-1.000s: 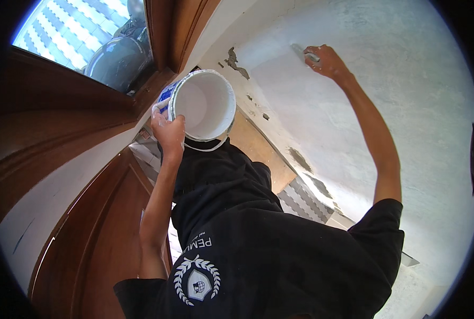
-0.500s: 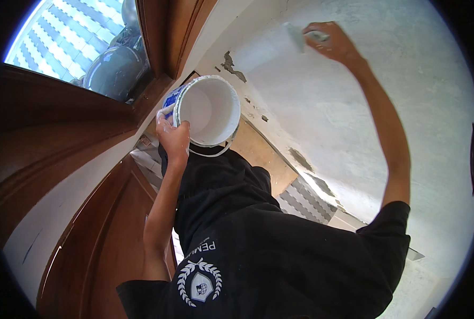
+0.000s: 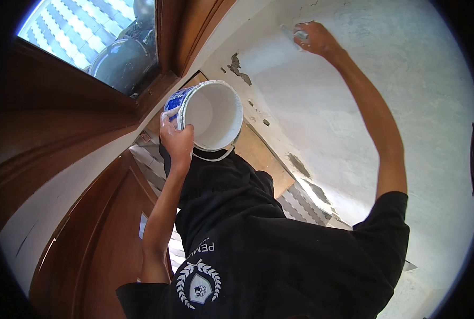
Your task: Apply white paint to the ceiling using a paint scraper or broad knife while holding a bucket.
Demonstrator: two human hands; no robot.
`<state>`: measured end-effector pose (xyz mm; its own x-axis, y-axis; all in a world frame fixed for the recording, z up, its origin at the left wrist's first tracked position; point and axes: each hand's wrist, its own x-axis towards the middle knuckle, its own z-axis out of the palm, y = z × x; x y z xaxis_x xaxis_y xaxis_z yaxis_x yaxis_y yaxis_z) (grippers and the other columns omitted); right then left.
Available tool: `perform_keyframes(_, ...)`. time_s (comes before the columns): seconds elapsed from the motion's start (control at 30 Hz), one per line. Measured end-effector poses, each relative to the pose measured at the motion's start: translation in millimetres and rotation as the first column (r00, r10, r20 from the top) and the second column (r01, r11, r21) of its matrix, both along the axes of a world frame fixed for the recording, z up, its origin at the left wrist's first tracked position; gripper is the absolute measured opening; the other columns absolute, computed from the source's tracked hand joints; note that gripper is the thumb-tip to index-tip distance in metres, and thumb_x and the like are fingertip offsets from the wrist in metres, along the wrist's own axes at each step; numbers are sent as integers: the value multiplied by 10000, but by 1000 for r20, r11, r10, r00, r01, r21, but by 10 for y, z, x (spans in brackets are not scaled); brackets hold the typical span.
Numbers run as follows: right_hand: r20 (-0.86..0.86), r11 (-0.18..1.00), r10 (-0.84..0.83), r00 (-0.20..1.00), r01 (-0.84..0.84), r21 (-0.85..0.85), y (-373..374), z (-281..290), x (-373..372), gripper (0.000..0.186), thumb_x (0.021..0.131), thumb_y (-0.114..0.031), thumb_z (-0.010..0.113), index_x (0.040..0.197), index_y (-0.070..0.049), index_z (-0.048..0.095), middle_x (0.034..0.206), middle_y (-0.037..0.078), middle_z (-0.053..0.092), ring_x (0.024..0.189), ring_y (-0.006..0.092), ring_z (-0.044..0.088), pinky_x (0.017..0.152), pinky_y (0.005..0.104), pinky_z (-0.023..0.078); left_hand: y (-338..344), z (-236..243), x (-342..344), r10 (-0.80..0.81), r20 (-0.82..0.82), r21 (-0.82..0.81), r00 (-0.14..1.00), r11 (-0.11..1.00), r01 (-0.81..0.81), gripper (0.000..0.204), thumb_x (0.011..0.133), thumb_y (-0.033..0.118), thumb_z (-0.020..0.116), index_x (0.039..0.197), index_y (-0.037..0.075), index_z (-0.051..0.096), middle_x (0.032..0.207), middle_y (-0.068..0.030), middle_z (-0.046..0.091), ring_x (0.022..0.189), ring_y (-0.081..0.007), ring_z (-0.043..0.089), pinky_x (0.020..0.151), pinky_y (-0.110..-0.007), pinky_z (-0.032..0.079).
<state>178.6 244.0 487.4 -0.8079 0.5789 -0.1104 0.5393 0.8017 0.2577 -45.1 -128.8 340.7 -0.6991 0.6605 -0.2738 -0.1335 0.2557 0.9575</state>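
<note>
The white bucket [image 3: 227, 122] is in front of the person's black clothes [image 3: 221, 183], its mouth facing up, perhaps so the inside is easy to reach. The left hand [image 3: 177, 141] is closed on its side near the rim, likely to bear the weight. The right hand [image 3: 318, 40] curls around a pale flat tool [image 3: 301, 35], raised at the patchy wall [image 3: 343, 106]; whether they touch, I cannot tell.

The right hand [image 3: 318, 40] (flat tool [image 3: 287, 31] included) has moved closer to the wooden frame [image 3: 194, 26]
</note>
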Motion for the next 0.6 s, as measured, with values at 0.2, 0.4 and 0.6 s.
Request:
perform_keyframes(0.2, 65, 995, -86, 994, 81, 65, -320, 955, -242, 311, 863, -247, 699, 1123, -78, 672, 1081, 167, 680, 999, 326, 628, 931, 421, 497, 8, 59, 37, -5, 57, 8, 998, 1000, 5, 394, 705, -71, 574, 1093, -21, 529, 1010, -160, 698, 927, -188, 675, 875, -300, 483)
perform_keyframes(0.4, -67, 991, 106, 992, -111, -70, -79, 110, -283, 330, 836, -252, 676, 1103, -59, 665, 1019, 199, 673, 953, 369, 620, 924, 420, 479, 38, -96, 125, 5, 99, 43, 995, 999, -9, 412, 691, -62, 576, 1098, -19, 530, 968, -145, 707, 926, -188, 675, 875, -302, 484)
perform_keyframes(0.6, -17, 998, 65, 998, -65, -23, 51, 25, -227, 319, 824, -259, 694, 1071, -59, 667, 1006, 195, 674, 951, 363, 628, 903, 429, 490, -8, -39, 100, 19, 55, 13, 998, 1000, -20, 407, 687, -46, 582, 1091, -21, 540, 976, -148, 709, 912, -212, 685, 867, -309, 489)
